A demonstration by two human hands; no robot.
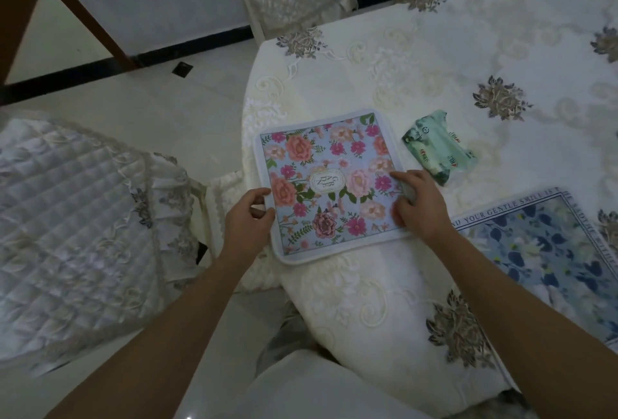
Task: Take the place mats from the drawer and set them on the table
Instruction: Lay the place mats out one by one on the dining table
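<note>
My left hand [249,214] pinches the mat [327,184] at its left edge, right hand [414,204] grips the right; best smoothed flat, square to the table [434,67], before release.

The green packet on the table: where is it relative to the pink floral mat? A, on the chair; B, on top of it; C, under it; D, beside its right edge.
D: the green packet lies on the tablecloth just right of the pink floral mat, not on it.
</note>
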